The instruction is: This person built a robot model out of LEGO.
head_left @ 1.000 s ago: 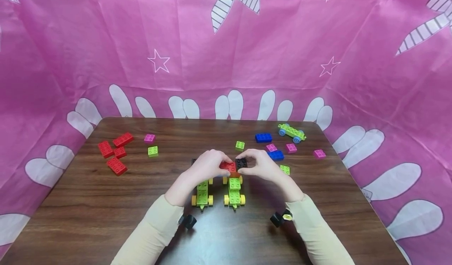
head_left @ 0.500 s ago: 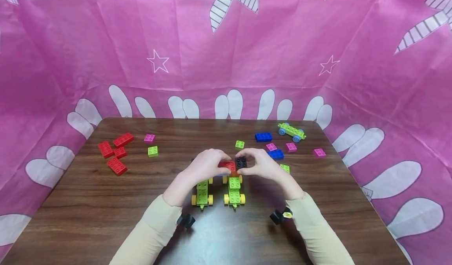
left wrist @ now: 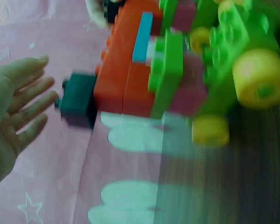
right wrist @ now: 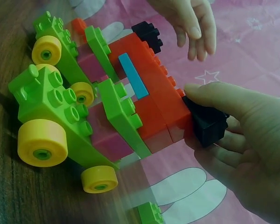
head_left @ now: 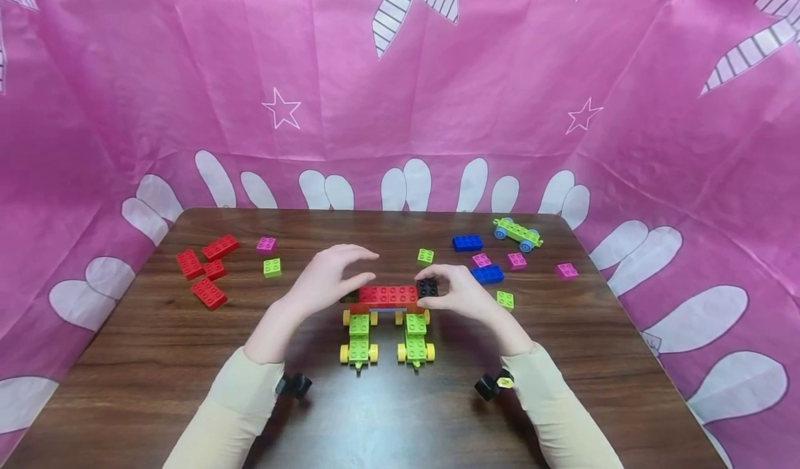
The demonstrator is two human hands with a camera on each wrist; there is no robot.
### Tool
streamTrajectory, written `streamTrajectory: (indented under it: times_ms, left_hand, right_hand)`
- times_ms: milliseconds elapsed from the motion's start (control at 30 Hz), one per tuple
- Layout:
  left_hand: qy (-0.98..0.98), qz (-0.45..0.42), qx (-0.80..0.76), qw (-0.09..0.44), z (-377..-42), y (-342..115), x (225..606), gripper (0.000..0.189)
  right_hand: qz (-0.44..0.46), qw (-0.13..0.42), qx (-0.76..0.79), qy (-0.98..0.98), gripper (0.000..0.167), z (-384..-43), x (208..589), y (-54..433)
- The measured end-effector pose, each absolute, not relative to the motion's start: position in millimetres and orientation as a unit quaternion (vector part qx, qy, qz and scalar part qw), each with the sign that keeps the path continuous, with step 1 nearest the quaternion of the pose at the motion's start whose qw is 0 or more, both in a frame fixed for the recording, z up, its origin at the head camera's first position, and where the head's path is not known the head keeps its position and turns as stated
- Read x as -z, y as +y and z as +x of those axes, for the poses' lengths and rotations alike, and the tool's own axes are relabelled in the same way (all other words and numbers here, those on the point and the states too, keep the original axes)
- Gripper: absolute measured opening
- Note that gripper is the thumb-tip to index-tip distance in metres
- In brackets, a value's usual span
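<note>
A toy brick build stands on the table. Two lime wheeled bases [head_left: 359,351] with yellow wheels carry pink bricks [right wrist: 108,137] and lime bricks. Across them runs a beam of red bricks [head_left: 389,295], with a thin blue piece [right wrist: 133,75] under it. Black bricks sit at both ends. My right hand [head_left: 461,292] pinches the right black brick [right wrist: 206,123] between thumb and fingers. Off the left end, my left hand [head_left: 320,281] is apart from the left black brick [left wrist: 78,100], fingers extended and holding nothing.
Several loose red bricks [head_left: 209,294] lie at the back left, near a pink and a lime brick [head_left: 272,267]. On the back right are blue bricks [head_left: 467,242], pink bricks [head_left: 517,260], lime bricks and another lime wheeled base [head_left: 518,234] with blue wheels. A pink cloth hangs behind.
My left hand has moved left, away from the red beam, and its fingers have spread; more of the beam now shows. The right hand stays at the right black brick.
</note>
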State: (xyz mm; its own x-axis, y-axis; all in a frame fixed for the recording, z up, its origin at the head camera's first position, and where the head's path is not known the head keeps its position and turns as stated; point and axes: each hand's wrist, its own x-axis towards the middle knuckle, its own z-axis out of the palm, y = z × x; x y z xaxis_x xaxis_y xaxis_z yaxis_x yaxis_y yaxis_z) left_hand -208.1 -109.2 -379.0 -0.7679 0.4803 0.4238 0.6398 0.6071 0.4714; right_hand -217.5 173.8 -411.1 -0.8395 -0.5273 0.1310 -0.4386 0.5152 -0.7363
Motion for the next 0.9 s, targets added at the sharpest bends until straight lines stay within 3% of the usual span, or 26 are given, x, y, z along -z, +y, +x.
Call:
streamTrajectory:
  times_ms: [200, 500, 900]
  left_hand:
    - [-0.873, -0.300, 0.337, 0.186, -214, -140, 380, 0.034]
    - [-0.884, -0.237, 0.344, 0.210, -235, -192, 391, 0.042]
    - [-0.925, -0.152, 0.338, 0.085, -253, -242, 420, 0.057]
  right_hand:
    - [-0.270, 0.054, 0.412, 0.868, 0.037, -217, 413, 173]
    - [-0.245, 0.062, 0.420, 0.872, 0.037, -216, 415, 173]
    - [-0.243, 0.062, 0.428, 0.869, 0.037, -218, 418, 173]
